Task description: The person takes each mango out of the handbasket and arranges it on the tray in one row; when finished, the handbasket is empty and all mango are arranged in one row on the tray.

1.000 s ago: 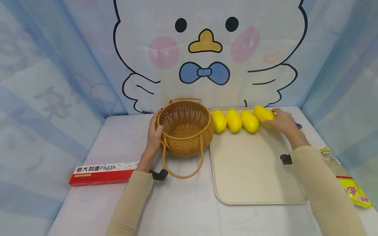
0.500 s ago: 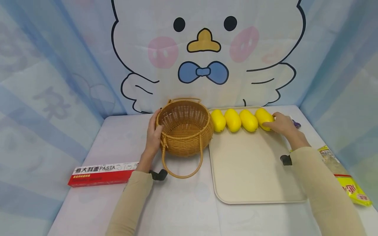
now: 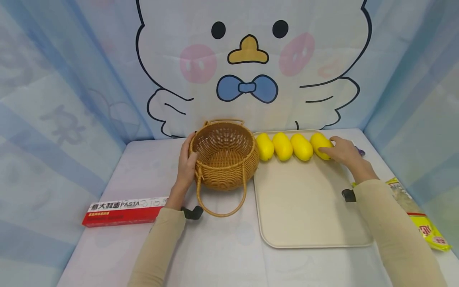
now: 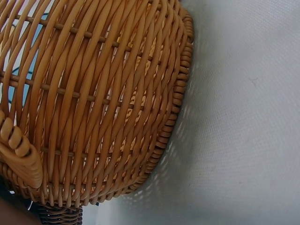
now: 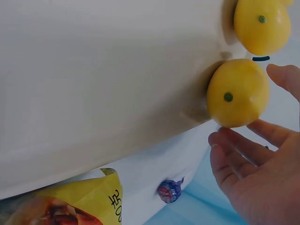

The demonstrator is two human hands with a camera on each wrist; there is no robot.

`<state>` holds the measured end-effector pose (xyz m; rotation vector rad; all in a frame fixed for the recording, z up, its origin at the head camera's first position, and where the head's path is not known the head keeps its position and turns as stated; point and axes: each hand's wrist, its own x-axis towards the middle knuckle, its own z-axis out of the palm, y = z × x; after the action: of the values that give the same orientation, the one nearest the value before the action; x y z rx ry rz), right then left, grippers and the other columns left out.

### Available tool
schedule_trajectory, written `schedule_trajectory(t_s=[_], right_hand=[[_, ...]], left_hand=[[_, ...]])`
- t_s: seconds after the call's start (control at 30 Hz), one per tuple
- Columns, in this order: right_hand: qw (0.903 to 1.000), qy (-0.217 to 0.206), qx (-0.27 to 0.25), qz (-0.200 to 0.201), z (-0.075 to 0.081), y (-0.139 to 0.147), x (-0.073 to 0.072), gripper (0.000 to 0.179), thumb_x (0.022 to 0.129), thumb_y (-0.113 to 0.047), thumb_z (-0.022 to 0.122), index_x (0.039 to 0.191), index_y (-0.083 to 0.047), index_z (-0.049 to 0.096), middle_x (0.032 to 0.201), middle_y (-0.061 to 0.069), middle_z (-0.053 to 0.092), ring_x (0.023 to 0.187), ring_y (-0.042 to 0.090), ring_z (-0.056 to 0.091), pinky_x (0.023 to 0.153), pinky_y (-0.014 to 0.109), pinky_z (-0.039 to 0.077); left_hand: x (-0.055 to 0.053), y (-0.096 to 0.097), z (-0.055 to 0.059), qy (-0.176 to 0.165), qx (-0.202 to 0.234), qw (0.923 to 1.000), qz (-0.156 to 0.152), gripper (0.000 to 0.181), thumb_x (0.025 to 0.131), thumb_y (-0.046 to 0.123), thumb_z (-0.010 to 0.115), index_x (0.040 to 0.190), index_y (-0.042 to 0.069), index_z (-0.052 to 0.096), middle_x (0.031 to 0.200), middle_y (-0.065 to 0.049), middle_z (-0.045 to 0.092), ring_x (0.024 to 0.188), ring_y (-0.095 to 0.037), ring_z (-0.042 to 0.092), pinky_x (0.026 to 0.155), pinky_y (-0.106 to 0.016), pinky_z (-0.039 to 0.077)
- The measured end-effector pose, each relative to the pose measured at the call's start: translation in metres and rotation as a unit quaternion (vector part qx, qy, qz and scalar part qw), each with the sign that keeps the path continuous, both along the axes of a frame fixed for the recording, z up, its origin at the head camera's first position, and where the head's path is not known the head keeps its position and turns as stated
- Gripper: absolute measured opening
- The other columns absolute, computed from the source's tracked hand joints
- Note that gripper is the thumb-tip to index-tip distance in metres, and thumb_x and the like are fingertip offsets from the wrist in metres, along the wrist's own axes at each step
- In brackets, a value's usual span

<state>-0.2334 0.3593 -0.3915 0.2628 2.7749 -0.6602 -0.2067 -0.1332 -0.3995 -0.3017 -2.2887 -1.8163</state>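
Note:
My left hand (image 3: 186,165) grips the left side of a brown wicker basket (image 3: 229,173), thumb over its rim. The basket's woven side (image 4: 103,98) fills much of the left wrist view; its front handle hangs down. Along the far edge of a cream tray (image 3: 308,215) lie several yellow mangoes in a row. My right hand (image 3: 346,153) is at the rightmost mango (image 3: 321,146). In the right wrist view, this mango (image 5: 239,93) shows a green stem spot; the right hand's fingers (image 5: 241,145) are loosely bent beside it, and the thumb stands apart from it.
A red and white pasta box (image 3: 122,211) lies on the left of the table. To the right of the tray is a yellow food bag (image 3: 419,215). A small purple-wrapped lollipop (image 5: 169,191) lies beyond the tray's right edge. Printed curtains enclose the table.
The rightmost mango has come down into line beside the others and lies on the tray. My right hand moved down with it and has loosened. The left hand and basket stay put.

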Motion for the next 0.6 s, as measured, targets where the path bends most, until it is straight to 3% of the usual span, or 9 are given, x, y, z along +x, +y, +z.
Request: schedule_trajectory(t_s=[0.1, 0.33, 0.6], right_hand=[[0.9999, 0.011, 0.009, 0.006, 0.001, 0.001, 0.001, 0.09, 0.095, -0.058, 0.046, 0.152, 0.008, 0.021, 0.148, 0.039, 0.032, 0.127, 0.052, 0.038, 0.107, 0.072, 0.03], [0.9992, 0.032, 0.022, 0.014, 0.003, 0.005, 0.001, 0.086, 0.096, -0.056, 0.046, 0.153, 0.005, 0.024, 0.15, 0.038, 0.028, 0.134, 0.056, 0.03, 0.108, 0.073, 0.025], [0.9955, 0.071, 0.04, 0.048, 0.008, 0.007, 0.008, 0.085, 0.097, -0.058, 0.045, 0.156, -0.001, 0.023, 0.156, 0.035, 0.021, 0.141, 0.056, 0.019, 0.112, 0.072, 0.017]], left_hand=[[0.001, 0.001, 0.002, 0.002, 0.0, 1.0, 0.0, 0.063, 0.094, 0.007, 0.039, 0.156, 0.009, 0.028, 0.162, -0.01, 0.028, 0.15, -0.026, 0.027, 0.123, -0.046, 0.023], [-0.021, -0.008, -0.028, 0.011, -0.026, 0.9995, 0.016, 0.065, 0.094, 0.012, 0.041, 0.157, 0.025, 0.029, 0.162, 0.004, 0.029, 0.15, -0.018, 0.027, 0.123, -0.046, 0.022], [-0.021, -0.015, -0.022, -0.007, -0.095, 0.9953, 0.015, 0.066, 0.094, 0.017, 0.043, 0.157, 0.032, 0.027, 0.163, 0.005, 0.028, 0.152, -0.019, 0.024, 0.124, -0.046, 0.02]])
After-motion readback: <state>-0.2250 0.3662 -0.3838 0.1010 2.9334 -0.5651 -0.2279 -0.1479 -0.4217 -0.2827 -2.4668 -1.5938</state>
